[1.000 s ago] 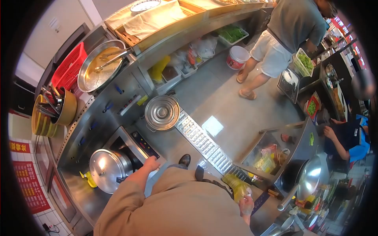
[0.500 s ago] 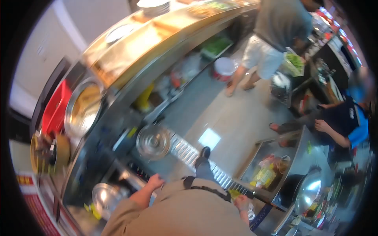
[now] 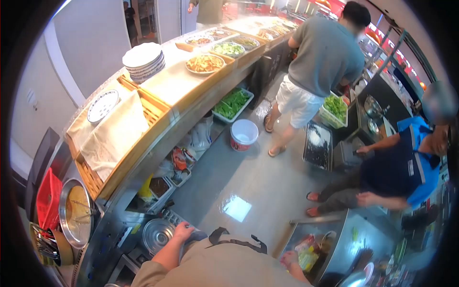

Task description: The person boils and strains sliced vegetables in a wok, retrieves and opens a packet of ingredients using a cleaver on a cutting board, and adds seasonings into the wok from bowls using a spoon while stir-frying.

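My left hand (image 3: pixel 183 230) hangs at my left side, fingers loosely bent, with nothing visible in it. Just beyond it is a round metal lid (image 3: pixel 158 236); the hand looks apart from it. My right hand (image 3: pixel 290 259) is low at my right side, blurred and partly cut off by my body, so its fingers do not show clearly. It is nearest to some yellow packets (image 3: pixel 307 258) in an open metal compartment (image 3: pixel 330 239). Whether it touches them I cannot tell.
A counter (image 3: pixel 158 91) with stacked plates (image 3: pixel 143 62) and food dishes curves along the left. A white bucket (image 3: pixel 244 134) stands on the floor. One person (image 3: pixel 325 57) stands ahead; another in blue (image 3: pixel 392 162) is at right. A steel bowl (image 3: pixel 76 213) sits at far left.
My view has shifted forward and up, showing more of the counter and its dishes. The person in grey now stands upright in fuller view. Both my hands have shifted within the view.
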Demonstrator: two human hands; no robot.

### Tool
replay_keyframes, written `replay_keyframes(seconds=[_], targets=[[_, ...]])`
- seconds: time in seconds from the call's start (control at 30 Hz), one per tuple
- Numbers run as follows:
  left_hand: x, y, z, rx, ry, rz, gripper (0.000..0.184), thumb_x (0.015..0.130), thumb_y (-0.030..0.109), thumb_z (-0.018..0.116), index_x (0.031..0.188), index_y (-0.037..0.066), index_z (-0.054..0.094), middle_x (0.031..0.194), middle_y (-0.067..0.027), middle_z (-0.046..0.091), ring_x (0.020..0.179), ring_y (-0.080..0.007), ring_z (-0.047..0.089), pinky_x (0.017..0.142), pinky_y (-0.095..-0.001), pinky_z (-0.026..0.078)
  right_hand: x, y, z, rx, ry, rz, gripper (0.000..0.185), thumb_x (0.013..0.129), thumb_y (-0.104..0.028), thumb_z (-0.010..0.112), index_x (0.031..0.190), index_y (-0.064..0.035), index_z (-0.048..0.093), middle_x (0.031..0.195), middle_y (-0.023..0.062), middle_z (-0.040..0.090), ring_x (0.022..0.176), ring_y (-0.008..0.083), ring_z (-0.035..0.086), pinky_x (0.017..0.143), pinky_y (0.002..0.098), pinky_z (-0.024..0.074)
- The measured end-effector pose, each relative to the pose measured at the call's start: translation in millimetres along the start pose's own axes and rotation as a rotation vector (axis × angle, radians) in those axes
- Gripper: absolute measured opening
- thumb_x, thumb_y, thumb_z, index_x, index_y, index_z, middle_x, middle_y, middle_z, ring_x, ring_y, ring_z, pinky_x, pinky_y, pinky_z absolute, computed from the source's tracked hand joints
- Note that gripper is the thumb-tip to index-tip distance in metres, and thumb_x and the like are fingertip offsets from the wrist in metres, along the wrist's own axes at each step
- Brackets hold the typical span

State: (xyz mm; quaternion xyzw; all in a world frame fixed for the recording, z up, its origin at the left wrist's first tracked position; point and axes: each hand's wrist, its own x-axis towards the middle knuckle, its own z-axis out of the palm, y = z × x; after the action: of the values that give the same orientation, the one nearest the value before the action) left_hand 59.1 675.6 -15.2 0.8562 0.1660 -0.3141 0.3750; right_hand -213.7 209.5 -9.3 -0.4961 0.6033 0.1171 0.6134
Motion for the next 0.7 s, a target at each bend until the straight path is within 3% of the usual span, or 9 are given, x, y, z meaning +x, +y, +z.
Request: replay_keyframes(seconds=[0.17, 0.3, 0.37, 0.47, 0.6, 0.7], targets=[[42, 74, -19, 0.028, 0.062, 0.025, 0.047, 0.073, 0.025, 0.069, 0.112, 0.002, 0.058, 0.11, -0.0176, 0.062, 0.104, -0.0288, 0.059, 0.09, -0.0351, 0.046, 17, -154, 58, -0.075, 0.04, -0.214, 0.03, 0.078, -0.001, 0.054, 0.107, -0.006, 0.048, 0.07, 0.0098, 0.056, 0.05, 0.0182, 0.056, 0.039, 0.0298, 0.0465], [111, 52, -28, 0.112, 0.054, -0.128, 0.048, 0.07, 0.03, 0.068, 0.109, 0.003, 0.061, 0.111, -0.0185, 0.061, 0.105, -0.0311, 0.058, 0.091, -0.0362, 0.045, 28, -224, 112, -0.196, 0.096, -0.196, 0.027, 0.082, -0.007, 0.055, 0.108, -0.0053, 0.047, 0.07, 0.0087, 0.056, 0.052, 0.0185, 0.056, 0.04, 0.0296, 0.0463], [151, 38, -35, 0.256, -0.098, -0.166, 0.05, 0.068, 0.034, 0.067, 0.108, 0.003, 0.062, 0.113, -0.0187, 0.06, 0.107, -0.0315, 0.057, 0.092, -0.0365, 0.045, 43, -233, 131, -0.236, 0.041, -0.168, 0.028, 0.078, -0.002, 0.056, 0.106, -0.0052, 0.049, 0.07, 0.0091, 0.056, 0.053, 0.0206, 0.057, 0.042, 0.0325, 0.0469], [192, 61, -63, 0.338, -0.16, -0.173, 0.053, 0.066, 0.038, 0.066, 0.105, 0.003, 0.064, 0.113, -0.0191, 0.06, 0.108, -0.032, 0.056, 0.091, -0.0372, 0.045, 121, -194, 122, 0.095, -0.078, -0.069, 0.029, 0.076, -0.004, 0.057, 0.104, -0.0075, 0.052, 0.071, 0.0096, 0.056, 0.057, 0.0237, 0.057, 0.047, 0.0381, 0.0483], [260, 102, -85, 0.319, -0.212, -0.153, 0.049, 0.069, 0.037, 0.063, 0.105, 0.003, 0.064, 0.112, -0.0196, 0.06, 0.107, -0.0321, 0.056, 0.092, -0.0383, 0.044, 122, -233, 163, -0.117, -0.063, -0.002, 0.029, 0.075, -0.006, 0.057, 0.104, -0.0092, 0.052, 0.073, 0.0092, 0.055, 0.059, 0.0233, 0.056, 0.047, 0.0383, 0.0478], [282, 178, -115, 0.371, -0.285, -0.12, 0.05, 0.073, 0.034, 0.06, 0.113, 0.005, 0.06, 0.117, -0.0201, 0.057, 0.109, -0.0329, 0.055, 0.092, -0.0394, 0.044, 128, -275, 193, -0.193, -0.101, -0.045, 0.029, 0.075, -0.007, 0.056, 0.104, -0.0105, 0.052, 0.074, 0.0089, 0.054, 0.06, 0.023, 0.055, 0.048, 0.0385, 0.0474]])
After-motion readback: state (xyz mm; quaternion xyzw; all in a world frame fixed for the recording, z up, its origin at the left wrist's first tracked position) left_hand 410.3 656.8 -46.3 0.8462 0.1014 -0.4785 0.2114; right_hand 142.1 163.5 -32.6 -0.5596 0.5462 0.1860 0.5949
